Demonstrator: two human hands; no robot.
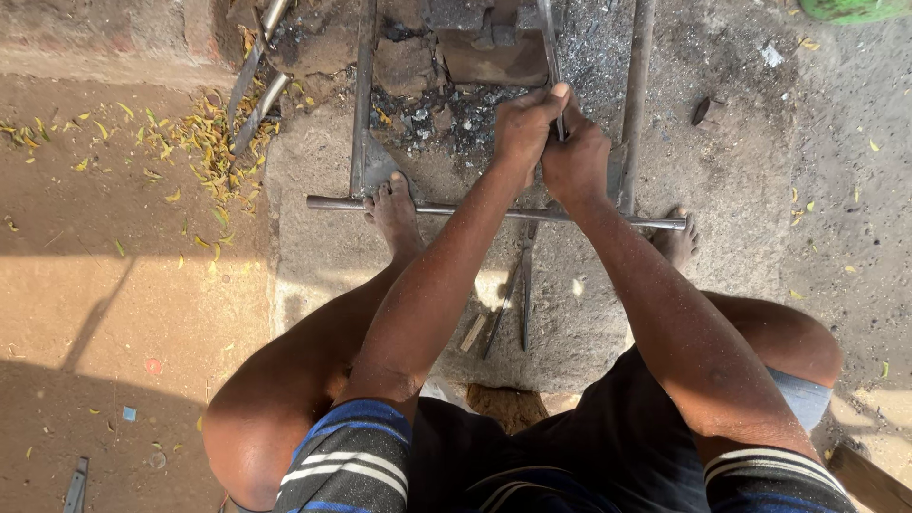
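Taking the horizontal steel rod [494, 213] as landmark: one rod lies across the ground, and two bare feet press on it, the left foot [394, 214] near its left end and the right foot [676, 237] at its right end. Left of the rod, many yellow leaves [195, 142] are scattered. Just beyond the rod's middle, the left hand [522, 128] and the right hand [575, 161] are both clenched together around one thin metal bar [551, 47], grey and straight, which runs away from the rod toward the ash pile [456, 114]. Below the rod, two long metal tools [518, 294] lie on the ground.
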